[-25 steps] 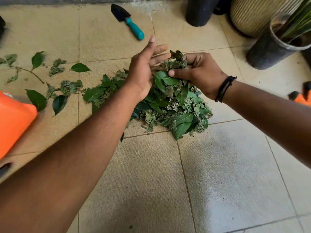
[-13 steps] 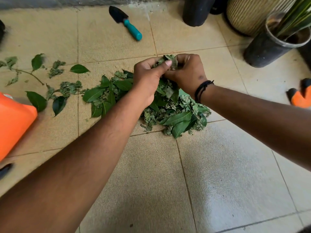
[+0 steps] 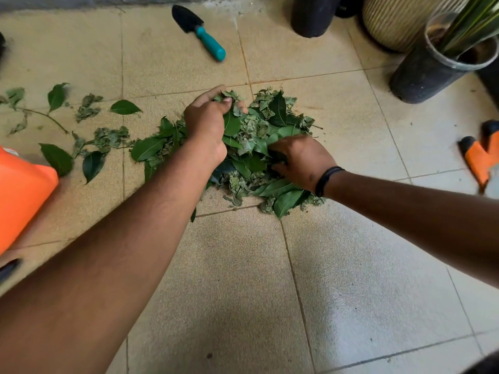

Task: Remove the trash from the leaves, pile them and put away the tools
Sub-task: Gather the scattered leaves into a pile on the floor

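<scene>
An orange container [image 3: 21, 195] is seen at the left edge, with scattered leaves [image 3: 91, 139] lying beside it on the tiled floor [image 3: 243, 292]. A handful of leaves is gripped by the curled left hand [image 3: 208, 125] over the leaf pile [image 3: 259, 157]. A teal-handled trowel [image 3: 199, 32] lies well behind. The right hand [image 3: 299, 160] rests on the pile, fingers buried in the leaves; its grip cannot be told. A black plant pot [image 3: 429, 68] stands far right.

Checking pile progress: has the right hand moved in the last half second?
Yes. The right hand has dropped from the far top of the leaf pile, beside the left hand, to its near side.
</scene>
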`<state>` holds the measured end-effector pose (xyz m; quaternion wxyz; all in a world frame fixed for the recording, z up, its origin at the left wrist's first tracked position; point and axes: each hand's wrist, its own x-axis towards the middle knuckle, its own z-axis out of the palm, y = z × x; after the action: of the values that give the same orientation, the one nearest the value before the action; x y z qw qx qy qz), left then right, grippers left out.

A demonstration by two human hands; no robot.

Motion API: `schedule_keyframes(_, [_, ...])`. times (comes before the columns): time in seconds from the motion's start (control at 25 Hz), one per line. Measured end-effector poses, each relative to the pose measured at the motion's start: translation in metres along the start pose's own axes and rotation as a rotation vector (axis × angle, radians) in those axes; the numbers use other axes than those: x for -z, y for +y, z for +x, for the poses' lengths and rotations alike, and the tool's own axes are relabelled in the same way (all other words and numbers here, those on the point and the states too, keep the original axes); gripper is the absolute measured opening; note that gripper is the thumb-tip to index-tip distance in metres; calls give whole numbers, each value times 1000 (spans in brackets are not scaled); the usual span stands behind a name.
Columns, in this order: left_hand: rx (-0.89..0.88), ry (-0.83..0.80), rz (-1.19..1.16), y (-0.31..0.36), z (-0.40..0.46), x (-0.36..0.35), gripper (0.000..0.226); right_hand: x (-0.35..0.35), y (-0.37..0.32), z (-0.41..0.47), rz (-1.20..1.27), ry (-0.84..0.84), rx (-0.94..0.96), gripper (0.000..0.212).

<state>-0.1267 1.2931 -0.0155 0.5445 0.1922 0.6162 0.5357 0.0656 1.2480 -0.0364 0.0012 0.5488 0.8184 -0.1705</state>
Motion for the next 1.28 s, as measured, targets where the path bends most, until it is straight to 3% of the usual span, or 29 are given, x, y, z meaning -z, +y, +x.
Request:
schedule_keyframes(0.12, [12,-21,-2,-4,-3,1,35,9,2,4,68,171,5,18])
schedule_keyframes(0.28, [71,10,-25,3,-7,-2,26,44,-7,11,472,366,-121,8])
schedule_keyframes(0.4, [75,-7,-16,6,-10,-5,32,72,-22,13,883,349,-117,15])
schedule_keyframes(0.52, [64,-99,-30,8,-24,-17,33,80,-35,14,1096,299,-74,17])
schedule_keyframes(0.64, [45,-220,-7,10,-35,-23,31,75,-39,16,1103,261,-132,15])
schedule_keyframes(0.76, [-89,-343,179,15,-39,-23,36,77,-38,16,1064,287,-216,16])
schedule_keyframes(0.88, [-243,-448,285,19,-32,-19,56,82,-37,16,1090,302,-253,12])
schedule_keyframes(1.0, [-328,-359,302,25,-29,-18,47,84,-39,13,1196,239,-274,10])
schedule_keyframes(1.2, [-333,-199,228,37,-17,-13,46,87,-27,20,1313,411,-362,25])
schedule_keyframes(1.28, [-306,-193,183,39,-19,-12,17,76,-21,21,1234,455,-372,25])
